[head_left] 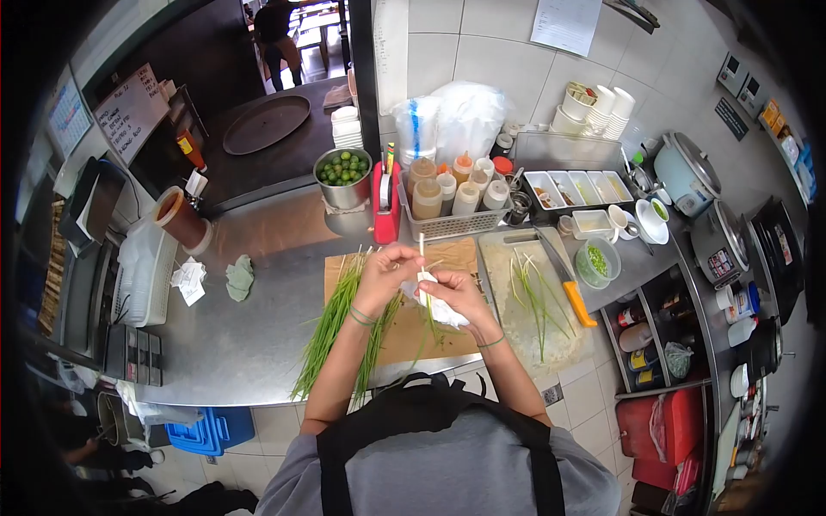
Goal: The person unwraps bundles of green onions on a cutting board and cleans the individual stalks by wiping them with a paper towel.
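Note:
Both of my hands are raised over a sheet of brown paper (340, 273) on the steel counter. My left hand (389, 273) pinches the pale upper end of a thin stalk (422, 249). In my right hand (453, 295) is a crumpled white tissue (440, 308), held against the same stalk. Long green stalks (331, 322) lie on the paper to the left, partly behind my left forearm. To the right, a few more green stalks (539, 305) rest on a worn cutting board (503, 331), beside a knife with an orange handle (578, 304).
Behind the paper stand a pot of green limes (343, 168), a red dispenser (386, 202) and a basket of sauce bottles (456, 225). A tub of chopped greens (598, 261) is right of the board. A green cloth (240, 278) lies left. Another person (277, 39) stands beyond the opening.

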